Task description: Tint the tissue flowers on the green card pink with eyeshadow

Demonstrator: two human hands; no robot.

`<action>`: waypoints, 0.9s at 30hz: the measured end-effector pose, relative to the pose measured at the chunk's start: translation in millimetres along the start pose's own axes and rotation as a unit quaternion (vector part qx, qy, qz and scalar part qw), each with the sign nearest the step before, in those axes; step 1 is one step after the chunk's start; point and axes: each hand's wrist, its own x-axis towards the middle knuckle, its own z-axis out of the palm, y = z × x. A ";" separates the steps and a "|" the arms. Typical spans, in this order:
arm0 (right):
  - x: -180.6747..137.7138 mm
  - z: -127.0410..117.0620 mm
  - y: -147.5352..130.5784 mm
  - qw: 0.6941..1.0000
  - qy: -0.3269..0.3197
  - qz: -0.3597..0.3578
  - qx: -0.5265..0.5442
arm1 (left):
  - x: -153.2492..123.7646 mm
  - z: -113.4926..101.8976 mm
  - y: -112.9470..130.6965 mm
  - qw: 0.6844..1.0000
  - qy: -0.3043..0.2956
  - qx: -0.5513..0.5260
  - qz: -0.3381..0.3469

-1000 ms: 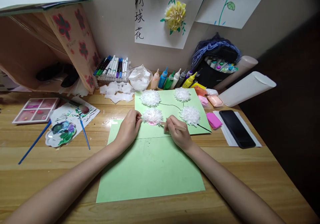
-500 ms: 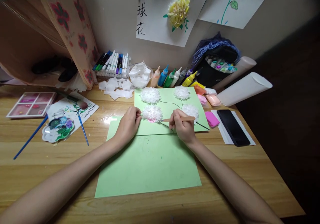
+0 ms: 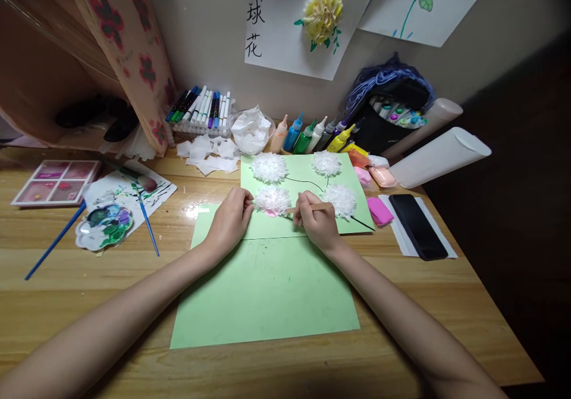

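Several white tissue-paper flowers are stuck on a green sheet (image 3: 307, 176) at the far middle of the wooden table. My left hand (image 3: 232, 217) rests on the sheet's left edge, fingers curled and touching the near-left flower (image 3: 272, 200), which has pink under it. My right hand (image 3: 314, 220) is closed on a thin wooden stick (image 3: 314, 207); its tip points left at that flower's right side. A larger plain green sheet (image 3: 267, 289) lies under both wrists. Black drawn stems run between the flowers.
A paint palette (image 3: 104, 225), blue brushes (image 3: 147, 232) and a pink tray (image 3: 56, 182) lie at left. Markers (image 3: 200, 110), a bowl of tissue (image 3: 250, 131) and paint bottles (image 3: 312, 137) line the wall. A phone (image 3: 417, 226), pink clay (image 3: 380, 211) and a white roll (image 3: 439, 158) sit at right.
My right hand shifted slightly left with the stick, its tip now close against the near-left flower. My left hand stayed by that flower. The view drifted a little.
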 end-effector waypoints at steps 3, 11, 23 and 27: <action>6.4 3.9 -3.9 0.999 0.028 0.040 0.000 | 0.2 0.1 0.3 1.000 -0.002 0.001 -0.002; 21.4 7.3 -18.2 0.997 0.000 0.061 -0.056 | 0.3 0.3 -1.6 1.000 -0.001 0.000 0.003; -34.1 -8.9 22.0 0.992 0.098 -0.062 0.041 | 20.4 -28.1 -11.2 0.996 0.053 0.066 0.005; -37.0 -4.9 25.0 0.988 0.108 -0.094 0.052 | 46.6 -45.6 -25.9 0.975 0.068 0.213 0.013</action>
